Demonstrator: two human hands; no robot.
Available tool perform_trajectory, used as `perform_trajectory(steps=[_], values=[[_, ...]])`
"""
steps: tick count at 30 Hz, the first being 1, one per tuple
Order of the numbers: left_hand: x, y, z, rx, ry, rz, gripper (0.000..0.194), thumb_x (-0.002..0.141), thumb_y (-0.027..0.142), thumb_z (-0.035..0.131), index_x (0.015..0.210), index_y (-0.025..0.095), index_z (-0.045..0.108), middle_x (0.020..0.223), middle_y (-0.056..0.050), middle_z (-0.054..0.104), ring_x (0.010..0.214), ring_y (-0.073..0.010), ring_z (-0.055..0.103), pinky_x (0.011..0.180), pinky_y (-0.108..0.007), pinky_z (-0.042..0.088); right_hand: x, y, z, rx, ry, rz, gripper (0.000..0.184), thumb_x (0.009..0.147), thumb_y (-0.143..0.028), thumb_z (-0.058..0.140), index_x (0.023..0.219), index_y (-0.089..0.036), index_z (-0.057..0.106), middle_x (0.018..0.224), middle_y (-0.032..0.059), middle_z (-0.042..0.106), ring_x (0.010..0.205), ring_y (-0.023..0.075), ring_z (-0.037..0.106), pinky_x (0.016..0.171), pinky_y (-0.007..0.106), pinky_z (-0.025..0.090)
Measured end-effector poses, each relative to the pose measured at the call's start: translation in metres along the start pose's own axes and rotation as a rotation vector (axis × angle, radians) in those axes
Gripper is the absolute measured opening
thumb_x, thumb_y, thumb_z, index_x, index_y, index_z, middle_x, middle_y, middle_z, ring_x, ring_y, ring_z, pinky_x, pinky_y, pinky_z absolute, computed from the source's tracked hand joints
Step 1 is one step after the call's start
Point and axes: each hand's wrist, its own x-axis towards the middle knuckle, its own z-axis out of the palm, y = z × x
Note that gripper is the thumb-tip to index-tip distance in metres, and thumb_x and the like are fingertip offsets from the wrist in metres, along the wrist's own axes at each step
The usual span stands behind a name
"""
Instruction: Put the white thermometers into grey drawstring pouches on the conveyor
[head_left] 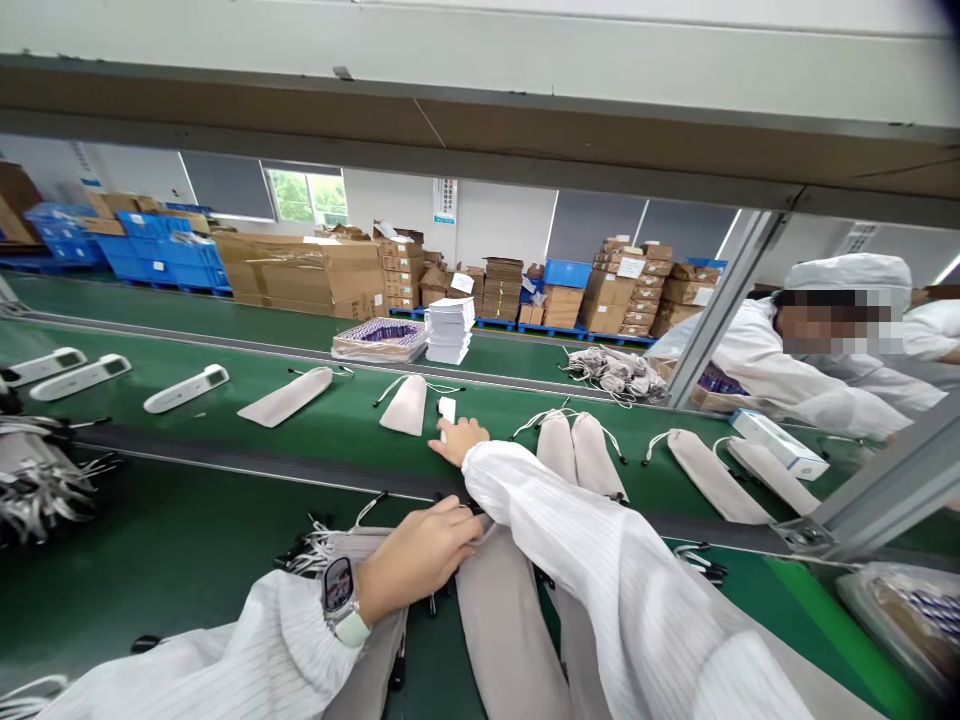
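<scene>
My right hand [461,441] reaches over the green conveyor belt, its fingers closed around a slim white handheld device [448,408]; only the device's upper end shows. Nearer to me, my left hand [424,552] has bent fingers at the mouth of a grey drawstring pouch [506,610], which they seem to pinch. That pouch lies flat, partly under my right sleeve. More grey pouches [367,543] with white cords and black cord ends lie beneath my left hand. On the belt, a single pouch [405,406] rests left of my right hand, and a pair of pouches [556,446] lies to its right.
White devices with small displays [187,389] lie along the belt's left. A pouch heap [37,480] sits at left. Beyond stand a paper stack [449,330] and a tray [379,340]. A metal post [724,310] rises at right, near a co-worker in white [795,375]. A shelf hangs overhead.
</scene>
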Motion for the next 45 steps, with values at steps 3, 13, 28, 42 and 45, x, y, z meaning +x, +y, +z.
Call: perform_trajectory(steps=[3, 13, 28, 42, 45], values=[[0.0, 0.001, -0.004, -0.082, -0.016, 0.048, 0.013, 0.085, 0.018, 0.04, 0.083, 0.021, 0.052, 0.079, -0.001, 0.055, 0.079, -0.0166, 0.048, 0.066, -0.024, 0.036, 0.013, 0.013, -0.008, 0.147, 0.038, 0.135, 0.03, 0.066, -0.022, 0.062, 0.094, -0.016, 0.055, 0.106, 0.0179, 0.05, 0.104, 0.033, 0.045, 0.082, 0.05, 0.035], [0.003, 0.003, -0.01, -0.436, 0.115, -0.078, 0.02, 0.087, 0.023, 0.033, 0.081, 0.019, 0.051, 0.078, 0.0, 0.053, 0.073, -0.0132, 0.048, 0.067, -0.023, 0.037, -0.061, 0.043, -0.065, 1.255, 0.03, -0.063, 0.083, 0.063, -0.032, 0.065, 0.128, -0.028, 0.014, 0.083, 0.0009, 0.057, 0.074, 0.0158, 0.059, 0.062, 0.03, 0.048], [0.003, 0.003, -0.008, -0.456, 0.368, -0.234, 0.018, 0.086, 0.028, 0.039, 0.078, 0.018, 0.051, 0.094, -0.004, 0.035, 0.093, -0.0163, 0.042, 0.082, -0.027, 0.038, -0.095, 0.027, -0.048, 1.131, -0.186, -0.285, 0.048, 0.076, -0.059, 0.039, 0.06, -0.015, 0.051, 0.08, 0.0055, 0.059, 0.081, 0.0166, 0.056, 0.079, 0.034, 0.041], [0.003, 0.0, -0.016, -0.446, 0.405, -0.277, 0.019, 0.086, 0.031, 0.038, 0.078, 0.018, 0.05, 0.095, -0.004, 0.033, 0.081, -0.0139, 0.044, 0.066, -0.024, 0.041, -0.102, 0.027, -0.036, 0.905, -0.286, -0.258, 0.058, 0.073, -0.065, 0.036, 0.072, -0.012, 0.058, 0.067, 0.0033, 0.056, 0.057, 0.0109, 0.051, 0.052, 0.024, 0.041], [0.005, -0.002, -0.016, -0.451, 0.433, -0.327, 0.023, 0.086, 0.034, 0.036, 0.079, 0.018, 0.051, 0.096, -0.005, 0.033, 0.085, -0.0146, 0.046, 0.066, -0.023, 0.042, -0.108, 0.025, -0.03, 0.87, -0.446, -0.163, 0.061, 0.074, -0.068, 0.027, 0.081, -0.014, 0.056, 0.06, 0.0016, 0.054, 0.042, 0.0093, 0.047, 0.036, 0.021, 0.034]])
